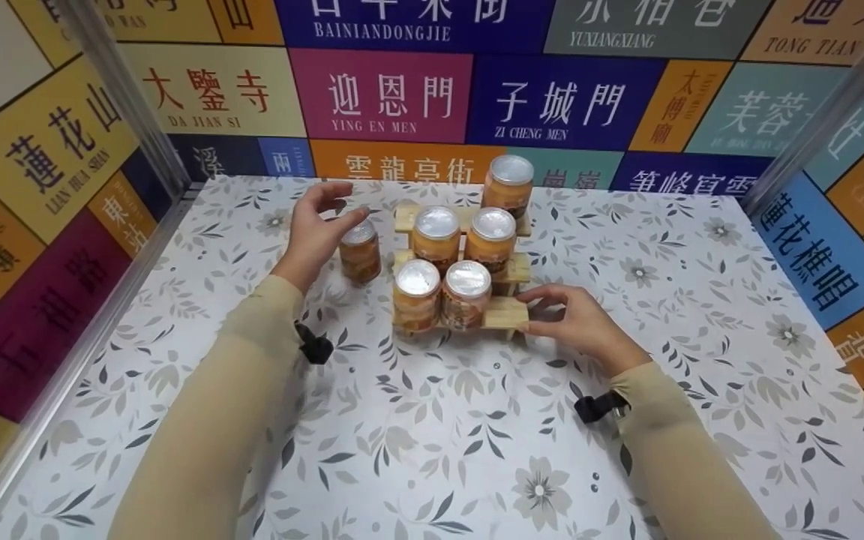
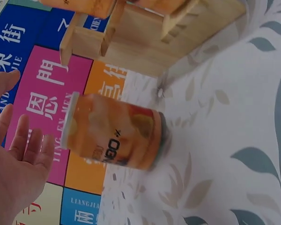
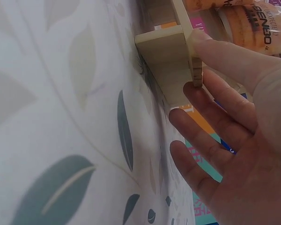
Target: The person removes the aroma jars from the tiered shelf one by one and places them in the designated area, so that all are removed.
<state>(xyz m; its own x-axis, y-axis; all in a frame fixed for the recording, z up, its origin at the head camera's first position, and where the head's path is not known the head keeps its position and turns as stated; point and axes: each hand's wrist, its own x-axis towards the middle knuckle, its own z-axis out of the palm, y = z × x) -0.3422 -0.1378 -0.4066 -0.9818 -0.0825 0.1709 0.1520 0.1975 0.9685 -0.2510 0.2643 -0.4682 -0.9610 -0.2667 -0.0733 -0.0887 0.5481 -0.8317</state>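
Observation:
A stepped wooden rack [image 1: 505,313] stands on the table with several clear, silver-lidded cans of orange contents on its steps. My right hand [image 1: 580,322] pinches the right end of the lowest step, the thumb on top and a fingertip at the edge in the right wrist view. Left of the rack, a similar can [image 2: 117,132] stands upright on the tablecloth. Beside and above its lid is my left hand [image 1: 314,234], fingers extended and thumb spread. The left wrist view shows a gap between that hand [image 2: 19,173] and the can.
Two cans stand on the lowest step, including a front-left can [image 1: 417,304]; two more are on the middle step. A single can [image 1: 508,187] tops the rack at right. Floral cloth [image 1: 462,442] covers the table, and a colourful lettered panel [image 1: 383,97] rises behind it.

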